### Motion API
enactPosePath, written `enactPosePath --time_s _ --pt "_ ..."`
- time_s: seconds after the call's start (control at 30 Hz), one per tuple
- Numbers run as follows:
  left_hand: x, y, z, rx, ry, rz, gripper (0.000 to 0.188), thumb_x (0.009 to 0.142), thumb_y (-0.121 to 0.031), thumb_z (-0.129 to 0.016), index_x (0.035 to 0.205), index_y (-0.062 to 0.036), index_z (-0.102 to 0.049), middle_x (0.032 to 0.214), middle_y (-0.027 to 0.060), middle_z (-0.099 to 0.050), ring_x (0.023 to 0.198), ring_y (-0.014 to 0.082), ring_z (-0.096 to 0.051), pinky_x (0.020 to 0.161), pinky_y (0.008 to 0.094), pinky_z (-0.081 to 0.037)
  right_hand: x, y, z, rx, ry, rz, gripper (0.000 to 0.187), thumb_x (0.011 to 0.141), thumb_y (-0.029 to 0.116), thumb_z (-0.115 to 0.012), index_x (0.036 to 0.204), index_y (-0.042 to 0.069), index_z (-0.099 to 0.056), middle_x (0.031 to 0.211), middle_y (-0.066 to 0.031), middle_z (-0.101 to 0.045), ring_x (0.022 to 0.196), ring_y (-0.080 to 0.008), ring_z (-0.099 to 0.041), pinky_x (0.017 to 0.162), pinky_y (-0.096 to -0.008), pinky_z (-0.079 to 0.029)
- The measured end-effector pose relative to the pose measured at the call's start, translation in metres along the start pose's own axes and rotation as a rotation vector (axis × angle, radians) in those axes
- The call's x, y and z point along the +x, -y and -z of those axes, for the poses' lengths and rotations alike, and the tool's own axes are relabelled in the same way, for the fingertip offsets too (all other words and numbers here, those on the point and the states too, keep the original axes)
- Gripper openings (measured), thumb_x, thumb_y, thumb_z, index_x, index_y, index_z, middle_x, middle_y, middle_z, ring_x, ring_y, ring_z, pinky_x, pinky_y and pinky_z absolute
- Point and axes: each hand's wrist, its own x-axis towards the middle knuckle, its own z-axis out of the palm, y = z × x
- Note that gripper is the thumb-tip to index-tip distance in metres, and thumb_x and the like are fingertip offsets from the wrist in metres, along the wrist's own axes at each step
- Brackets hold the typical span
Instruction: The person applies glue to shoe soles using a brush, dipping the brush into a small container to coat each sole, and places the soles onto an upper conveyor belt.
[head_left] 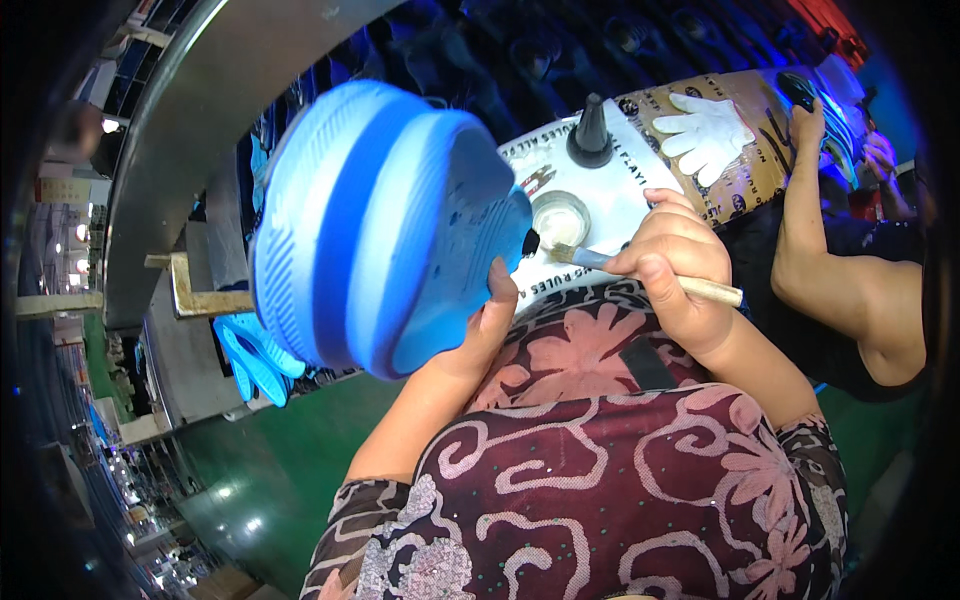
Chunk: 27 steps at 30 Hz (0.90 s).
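My left hand [490,320] holds up a large blue shoe sole [380,230] with light and dark blue bands and ridged sides. Its thumb presses on the rim and the other fingers are hidden behind the sole. In my right hand [680,265] is a brush [715,291] with a pale handle, pinched between thumb and fingers. The bristles are at the near edge of a small round dish [562,222] of whitish content; I cannot tell if they touch it. Behind the dish stands a black cone-shaped bottle [590,135].
A white glove [703,135] lies on brown printed cardboard [660,115] to the right. Beyond it, a co-worker's arm [805,190] reaches to blue pieces. More light-blue soles [258,360] are at lower left, near a metal frame [150,150]. Dark shiny shapes line the back.
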Motion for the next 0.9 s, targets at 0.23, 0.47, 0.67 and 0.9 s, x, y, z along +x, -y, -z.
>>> enactPosePath --time_s 0.23,0.47,0.67,0.9 --pt "0.029 -0.027 0.033 -0.306 0.032 0.396 0.04 0.079 0.0 -0.059 0.118 0.0051 -0.049 0.106 0.0143 -0.059 0.098 0.0234 -0.058 0.09 0.0352 -0.044 -0.03 -0.031 0.023 0.157 -0.181 -0.34 0.036 0.094 0.019 -0.044 0.07 0.002 -0.065 0.069 -0.007 -0.066 0.07 -0.0197 -0.06 0.093 -0.0387 -0.04" --pt "0.093 -0.103 0.015 -0.783 0.775 0.923 0.064 0.073 -0.01 -0.066 0.124 0.0111 -0.033 0.081 0.0166 -0.062 0.047 0.0171 -0.059 0.038 0.0234 -0.048 -0.057 -0.043 0.047 0.183 -0.282 -0.316 0.024 0.09 0.013 -0.054 0.071 0.002 -0.066 0.062 -0.0073 -0.058 0.059 -0.0208 -0.055 0.057 -0.0341 -0.042" --pt "0.249 -0.148 -0.143 -1.172 0.896 0.676 0.047 0.081 -0.017 -0.067 0.117 0.0029 -0.046 0.083 0.0113 -0.062 0.055 0.0123 -0.058 0.048 0.0203 -0.05 -0.067 -0.051 0.068 0.158 -0.386 -0.35 0.022 0.088 0.012 -0.056 0.071 0.003 -0.066 0.065 -0.0088 -0.062 0.063 -0.023 -0.059 0.059 -0.0334 -0.044" --pt "0.284 -0.226 -0.233 -1.371 0.689 0.708 0.037 0.09 -0.024 -0.056 0.115 0.0027 -0.05 0.101 0.02 -0.064 0.092 0.0283 -0.065 0.079 0.0304 -0.055 -0.088 -0.064 0.087 0.29 -0.446 -0.518 0.024 0.09 0.014 -0.054 0.074 0.0 -0.066 0.066 -0.0102 -0.064 0.059 -0.0203 -0.06 0.059 -0.0304 -0.047"
